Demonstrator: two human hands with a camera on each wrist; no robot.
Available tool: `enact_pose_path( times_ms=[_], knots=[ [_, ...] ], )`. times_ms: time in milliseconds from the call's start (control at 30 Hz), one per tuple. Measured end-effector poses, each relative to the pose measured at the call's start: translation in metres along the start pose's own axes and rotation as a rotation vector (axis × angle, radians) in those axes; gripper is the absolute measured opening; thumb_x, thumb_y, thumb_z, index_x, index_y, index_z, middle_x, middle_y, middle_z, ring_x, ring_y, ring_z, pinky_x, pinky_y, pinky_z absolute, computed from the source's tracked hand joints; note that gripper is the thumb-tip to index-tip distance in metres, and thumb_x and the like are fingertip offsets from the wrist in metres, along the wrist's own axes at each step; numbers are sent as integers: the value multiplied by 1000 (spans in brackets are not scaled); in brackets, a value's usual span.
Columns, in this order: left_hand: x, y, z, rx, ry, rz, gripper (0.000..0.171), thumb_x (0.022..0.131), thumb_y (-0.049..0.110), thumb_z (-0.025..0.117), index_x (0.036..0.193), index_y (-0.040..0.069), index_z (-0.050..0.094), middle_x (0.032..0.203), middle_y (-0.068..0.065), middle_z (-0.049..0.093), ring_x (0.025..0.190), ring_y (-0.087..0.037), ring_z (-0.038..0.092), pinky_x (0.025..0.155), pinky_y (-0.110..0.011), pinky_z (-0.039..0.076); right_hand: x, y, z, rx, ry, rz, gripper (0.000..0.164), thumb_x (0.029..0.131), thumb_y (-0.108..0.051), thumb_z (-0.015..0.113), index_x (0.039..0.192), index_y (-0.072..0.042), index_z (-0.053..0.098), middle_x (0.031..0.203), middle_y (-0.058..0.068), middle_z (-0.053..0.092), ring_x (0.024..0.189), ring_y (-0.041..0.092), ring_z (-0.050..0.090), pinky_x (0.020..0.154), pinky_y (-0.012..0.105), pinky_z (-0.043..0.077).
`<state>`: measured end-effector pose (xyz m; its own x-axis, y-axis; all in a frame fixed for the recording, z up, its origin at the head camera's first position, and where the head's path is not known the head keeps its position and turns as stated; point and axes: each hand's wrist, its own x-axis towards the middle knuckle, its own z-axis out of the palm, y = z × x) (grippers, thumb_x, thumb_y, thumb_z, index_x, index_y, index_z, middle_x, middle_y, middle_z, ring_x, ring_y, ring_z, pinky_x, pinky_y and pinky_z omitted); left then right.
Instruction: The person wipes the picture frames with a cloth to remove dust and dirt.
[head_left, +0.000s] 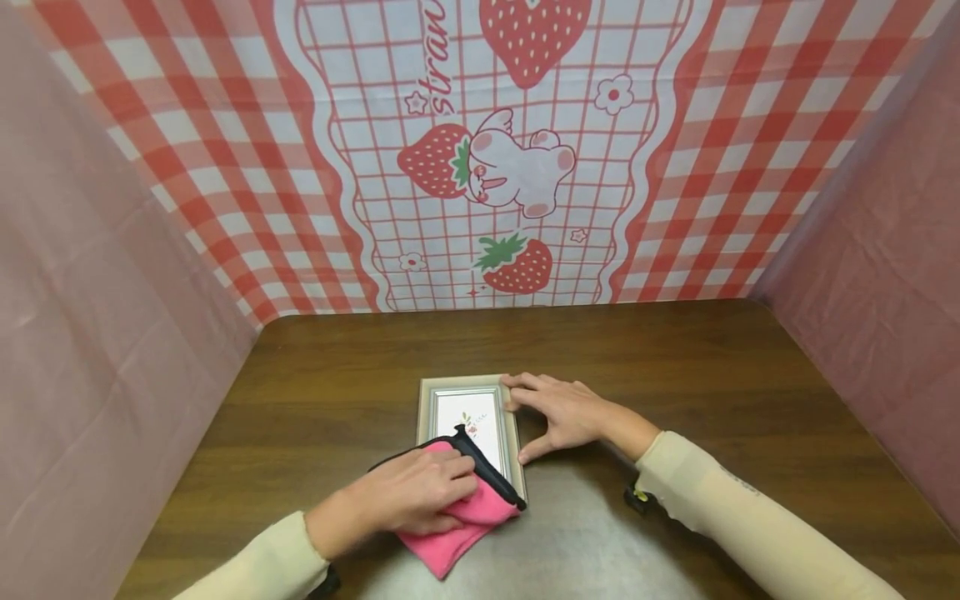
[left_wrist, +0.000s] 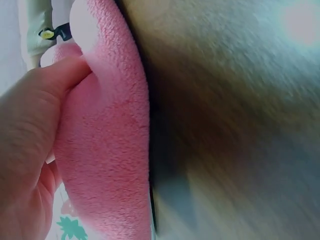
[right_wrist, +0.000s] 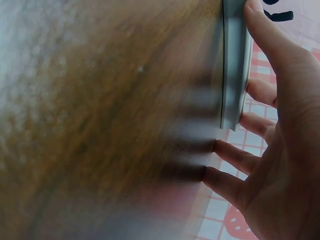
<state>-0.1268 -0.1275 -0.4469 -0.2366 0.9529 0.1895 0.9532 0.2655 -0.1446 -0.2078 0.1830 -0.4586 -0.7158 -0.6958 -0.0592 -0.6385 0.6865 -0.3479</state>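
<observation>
A picture frame [head_left: 512, 429] with a pale border and a white picture with a small flower print lies flat on the wooden table. My left hand [head_left: 420, 492] grips a pink fluffy cloth [head_left: 442, 554] with black edging, bunched over the frame's lower left part and hiding it. Seen from the left wrist, the thumb presses into the pink pile [left_wrist: 110, 135]. On the frame's right side rests my right hand [head_left: 566, 412], fingers spread. Its thumb and fingertips touch the frame's side [right_wrist: 234, 65] in the right wrist view, while two other fingertips reach down to the tabletop.
The brown wooden table [head_left: 645, 358] has rounded far corners. Behind it hangs a red-and-white checked cloth [head_left: 360, 192] printed with strawberries. Pink fabric walls [head_left: 112, 275] stand on both sides. A dark strap piece [head_left: 639, 500] shows by the right sleeve.
</observation>
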Motion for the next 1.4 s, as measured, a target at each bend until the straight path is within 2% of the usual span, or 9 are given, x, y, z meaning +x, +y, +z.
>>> enact_pose_path(
  times_ms=[200, 433, 633, 800, 1033, 1233, 1400],
  knots=[
    [-7, -3, -2, -36, -1, 0, 39, 84, 40, 95, 93, 23, 61, 90, 11, 58, 84, -6, 58, 74, -19, 51, 0, -1, -1, 1, -7, 14, 79, 83, -75, 89, 146, -32, 69, 182, 1, 43, 155, 35, 56, 93, 63, 58],
    [-6, -4, -1, -45, -9, -2, 38, 85, 39, 95, 94, 23, 62, 91, 11, 59, 84, -5, 58, 75, -18, 52, 0, -1, 1, 5, -1, 16, 81, 83, -74, 89, 148, -31, 68, 182, 1, 42, 156, 36, 56, 92, 62, 59],
    [-6, -8, 0, 6, 2, 14, 39, 85, 42, 95, 94, 23, 62, 92, 10, 61, 86, -8, 62, 77, -21, 55, 0, 0, 1, 7, 13, 6, 81, 85, -74, 87, 149, -28, 67, 183, 4, 41, 155, 39, 58, 85, 55, 58],
    [-4, -10, 2, 14, 17, 21, 38, 87, 44, 93, 97, 22, 63, 94, 9, 62, 88, -9, 63, 79, -23, 56, 0, 1, -1, -3, 14, 15, 82, 86, -74, 86, 151, -28, 67, 184, 4, 41, 156, 39, 57, 86, 56, 58],
    [8, -5, 5, 27, 32, 28, 35, 92, 45, 89, 97, 22, 63, 94, 10, 62, 88, -9, 63, 79, -22, 55, 0, 2, 1, -3, 16, 7, 83, 85, -73, 87, 152, -28, 67, 183, 5, 41, 154, 40, 58, 85, 57, 59],
    [27, 1, 8, 28, -4, 15, 32, 96, 46, 86, 98, 22, 64, 95, 10, 64, 88, -8, 64, 76, -20, 54, 1, 2, 2, 0, 13, 4, 82, 86, -73, 88, 151, -27, 67, 183, 5, 42, 153, 40, 59, 82, 53, 58],
    [41, 6, 11, 50, 4, 9, 31, 97, 46, 85, 100, 23, 65, 95, 10, 64, 87, -7, 63, 75, -18, 53, 1, 1, 0, 5, -1, 6, 75, 89, -66, 88, 150, -27, 68, 184, 5, 41, 153, 40, 58, 84, 53, 58]
  ],
)
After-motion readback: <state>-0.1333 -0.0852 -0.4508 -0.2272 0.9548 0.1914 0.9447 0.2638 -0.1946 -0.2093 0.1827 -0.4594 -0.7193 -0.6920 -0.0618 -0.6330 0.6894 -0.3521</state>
